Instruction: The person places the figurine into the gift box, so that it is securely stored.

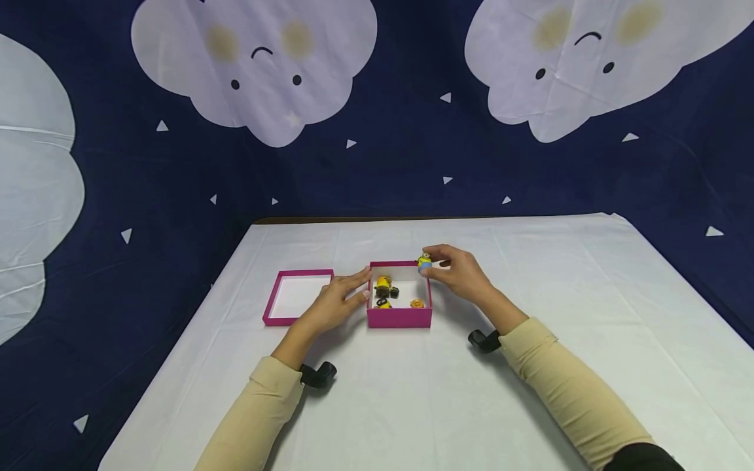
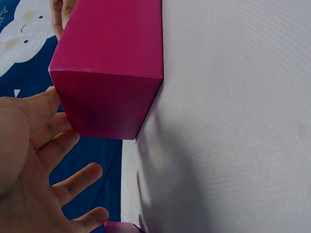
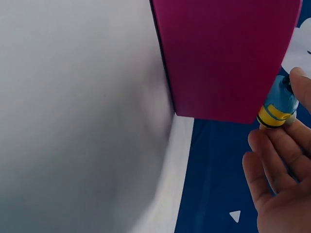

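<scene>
Pinching yellow-blue figure (image 1: 425,263) with right hand (image 1: 461,269) at edge of uncovered box (image 1: 399,318); touching box with spread left hand (image 1: 336,302). Looks midway: with lid (image 1: 281,321) aside, toys (image 1: 383,287) inside, figure unreleased.

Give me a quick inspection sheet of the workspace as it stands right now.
Surface: white cloth, lightly creased.
Job's things: open pink box holding yellow-and-black pieces and a small orange piece; shallow pink-rimmed lid lying to its left.
Clutter: nothing seen.
Left hand: fingers touching the box's left side.
Right hand: pinching a yellow-and-blue figure at the box's far right corner.
Cables: nothing seen.
Surroundings: dark blue backdrop with white clouds.
</scene>
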The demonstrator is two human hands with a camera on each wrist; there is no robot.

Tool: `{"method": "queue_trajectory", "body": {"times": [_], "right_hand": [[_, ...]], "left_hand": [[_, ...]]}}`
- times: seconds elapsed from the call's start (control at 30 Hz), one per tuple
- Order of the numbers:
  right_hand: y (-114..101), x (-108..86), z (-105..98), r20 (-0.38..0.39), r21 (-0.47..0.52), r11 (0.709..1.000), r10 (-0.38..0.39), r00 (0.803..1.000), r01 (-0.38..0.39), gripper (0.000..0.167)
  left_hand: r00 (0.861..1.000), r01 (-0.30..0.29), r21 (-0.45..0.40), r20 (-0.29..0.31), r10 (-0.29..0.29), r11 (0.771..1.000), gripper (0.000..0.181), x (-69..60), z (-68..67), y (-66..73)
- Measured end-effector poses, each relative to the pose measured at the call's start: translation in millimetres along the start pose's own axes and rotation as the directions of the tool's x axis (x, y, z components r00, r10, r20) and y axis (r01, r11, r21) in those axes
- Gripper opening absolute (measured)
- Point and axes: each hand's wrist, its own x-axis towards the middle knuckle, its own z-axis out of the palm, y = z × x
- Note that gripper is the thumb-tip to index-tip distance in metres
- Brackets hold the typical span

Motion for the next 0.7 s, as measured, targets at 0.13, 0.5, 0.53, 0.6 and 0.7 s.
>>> {"method": "queue_trajectory", "body": {"times": [0.13,0.5,0.53,0.6,0.7], "right_hand": [[-2.2,0.7,4.5,0.008,-0.031,1.0,0.005,1.0,-0.004,0.051],[-5.4,1.0,14.9,0.006,-0.058,0.998,0.011,1.0,-0.011,0.049],[-5.4,0.9,15.4,0.006,-0.057,0.998,0.011,1.0,-0.01,0.049],[-5.3,0.6,16.7,0.007,-0.059,0.998,0.004,1.0,-0.004,0.048],[-5.3,-0.3,18.9,0.014,-0.069,0.998,0.002,1.0,-0.001,0.048]], "left_hand": [[1.0,-0.005,0.0,-0.003,0.005,1.0,0.047,0.3,0.6,-1.0],[1.0,-0.019,0.001,-0.001,0.019,1.0,0.047,0.5,0.1,-1.6],[1.0,-0.022,0.001,-0.001,0.022,1.0,0.047,0.7,0.1,-1.7],[1.0,-0.022,0.003,-0.001,0.022,1.0,0.047,1.0,0.3,-2.1],[1.0,-0.02,0.001,-0.002,0.02,1.0,0.047,0.9,0.8,-2.8]]}}
